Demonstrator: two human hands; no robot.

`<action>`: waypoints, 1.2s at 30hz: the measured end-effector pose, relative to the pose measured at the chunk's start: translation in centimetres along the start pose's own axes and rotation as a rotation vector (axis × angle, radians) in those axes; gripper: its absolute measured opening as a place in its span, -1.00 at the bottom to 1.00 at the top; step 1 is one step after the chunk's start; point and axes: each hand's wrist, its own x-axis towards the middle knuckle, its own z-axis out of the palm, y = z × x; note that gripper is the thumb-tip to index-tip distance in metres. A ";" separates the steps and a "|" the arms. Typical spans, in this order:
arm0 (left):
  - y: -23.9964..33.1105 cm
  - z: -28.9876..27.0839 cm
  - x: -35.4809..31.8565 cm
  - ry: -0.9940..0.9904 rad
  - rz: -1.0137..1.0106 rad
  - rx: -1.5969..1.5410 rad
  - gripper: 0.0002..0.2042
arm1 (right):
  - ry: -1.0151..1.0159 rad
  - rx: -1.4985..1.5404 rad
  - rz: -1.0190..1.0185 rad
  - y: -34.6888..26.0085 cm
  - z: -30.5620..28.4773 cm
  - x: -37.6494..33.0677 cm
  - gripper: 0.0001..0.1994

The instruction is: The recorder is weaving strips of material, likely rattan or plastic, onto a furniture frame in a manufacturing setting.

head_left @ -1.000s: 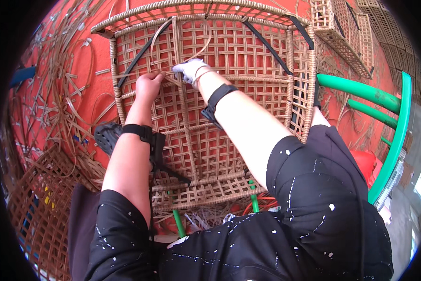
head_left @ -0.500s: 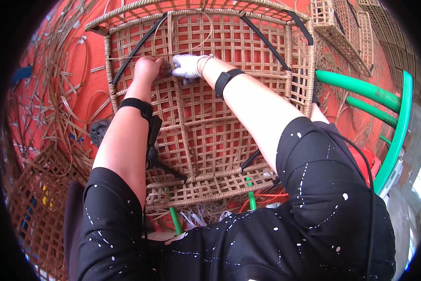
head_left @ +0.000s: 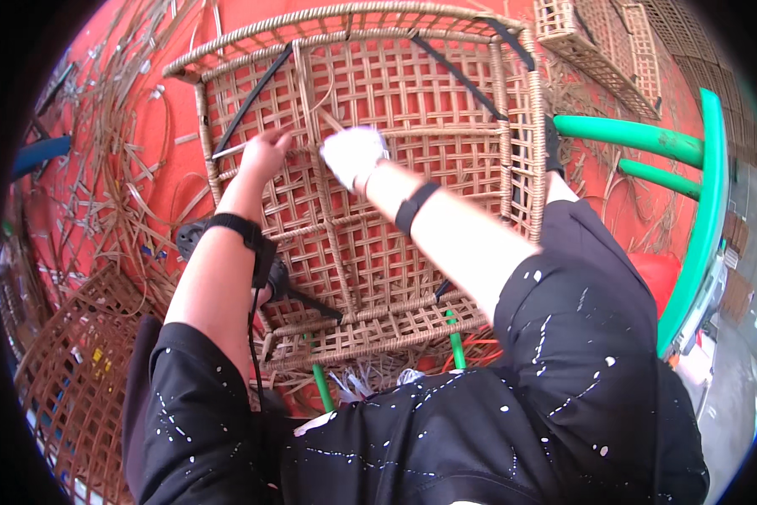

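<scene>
Along the left edge of the red floor (head_left: 176, 168), loose cane strips (head_left: 101, 194) are lying in a tangled heap, and a finished woven panel (head_left: 67, 379) is resting at the lower left corner. These offcuts are crowding the floor beside the work, though none is lying across the part being woven.

The woven frame (head_left: 378, 210) is standing propped in the middle of the floor, tilted toward the person, with its lattice of cane filling nearly every square between the wrapped rim and the dark metal braces (head_left: 252, 97). Judging by that, the weaving is looking mostly done; what seems left is the upper left section, where a loose strip (head_left: 231, 150) is sticking out past the edge.

The left hand (head_left: 265, 156) is pressing against the lattice near the frame's upper left corner, its grip closing on the end of that loose strip. A black wrist strap is circling the forearm below it.

Just to its right, the right hand (head_left: 353, 156), wearing a white glove, is resting on the lattice by the central upright; I cannot tell whether its grip is closed on a strand or only pressing on the weave.

Farther right, a green metal frame (head_left: 698, 210) is curving along the floor's right edge, well apart from the hands, and more woven frames (head_left: 614, 50) are leaning at the upper right corner.
</scene>
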 end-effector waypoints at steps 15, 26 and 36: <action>15.4 -31.4 -26.9 0.118 0.332 0.365 -0.78 | 0.002 0.944 0.084 -5.6 -4.2 -21.0 -0.49; 18.7 -22.9 -53.5 0.136 0.674 0.351 -0.75 | 0.234 0.679 -0.099 -5.3 -7.9 -31.5 -0.56; 18.7 -15.0 -42.3 -0.114 0.355 0.431 -0.53 | 0.359 1.100 -0.012 -6.3 -10.5 -35.9 -0.61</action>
